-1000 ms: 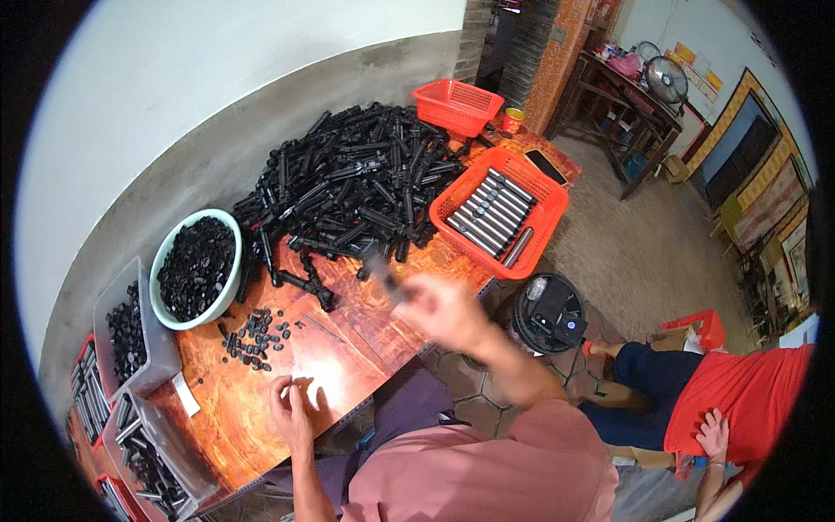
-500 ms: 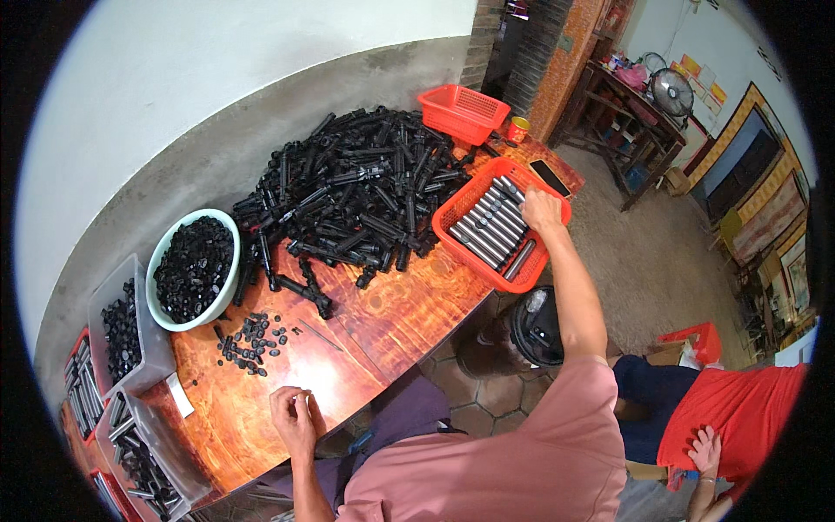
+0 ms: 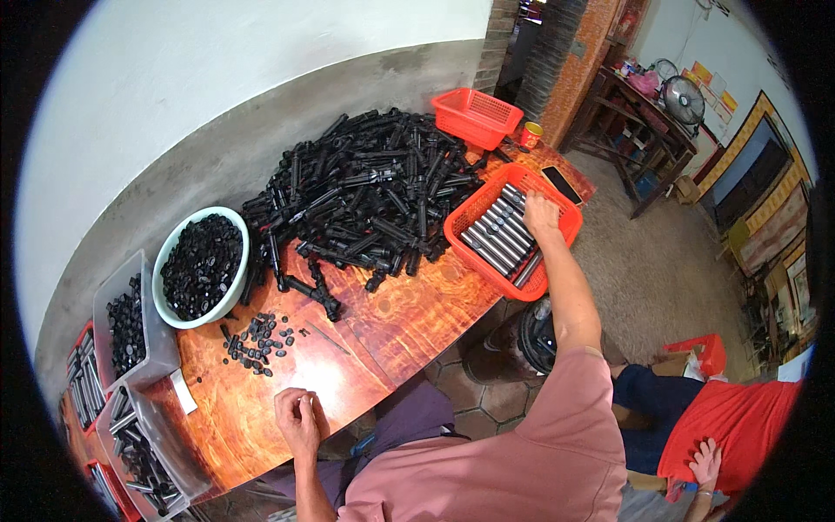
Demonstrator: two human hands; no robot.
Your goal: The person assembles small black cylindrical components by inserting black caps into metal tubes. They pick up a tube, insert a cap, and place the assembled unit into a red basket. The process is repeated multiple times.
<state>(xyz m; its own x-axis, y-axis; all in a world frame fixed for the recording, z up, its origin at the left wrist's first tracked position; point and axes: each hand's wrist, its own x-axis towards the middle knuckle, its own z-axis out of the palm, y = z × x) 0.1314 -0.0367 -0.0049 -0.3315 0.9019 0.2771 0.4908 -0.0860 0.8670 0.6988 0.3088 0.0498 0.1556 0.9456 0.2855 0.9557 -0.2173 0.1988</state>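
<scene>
Head view, taking the bare middle of the table (image 3: 417, 317) as the centre of the dial: the silver tubes (image 3: 496, 237) lie at two o'clock, in the red basket (image 3: 570, 224). The right hand (image 3: 542, 214) reaches over the basket's far side with fingers bent down among the tubes; I cannot tell whether it grasps one. At seven o'clock the left hand (image 3: 298, 421) rests by the table's near edge, fingers loosely curled; whether anything small is pinched there does not show.

Most tubes lie side by side, probably so they cannot roll and each can be fingered singly. The black pile (image 3: 374, 196), at twelve, seems pushed against the wall (image 3: 304, 104) to leave working room nearer the body. Black bits (image 3: 255, 355) are spread toward nine, probably within easy reach of the left hand. The basin (image 3: 237, 291), between nine and ten, and the clear boxes (image 3: 163, 341), at eight and nine, appear to keep loose parts from scattering.

Counts: roughly ten tubes, fingers hiding some; one basin; two clear boxes; one more basket (image 3: 463, 129) at one o'clock; one can (image 3: 531, 135) beside it; one phone (image 3: 562, 184) just beyond the tubes' basket; one white strip (image 3: 183, 391) at eight. Pile and bits are too many to count.
</scene>
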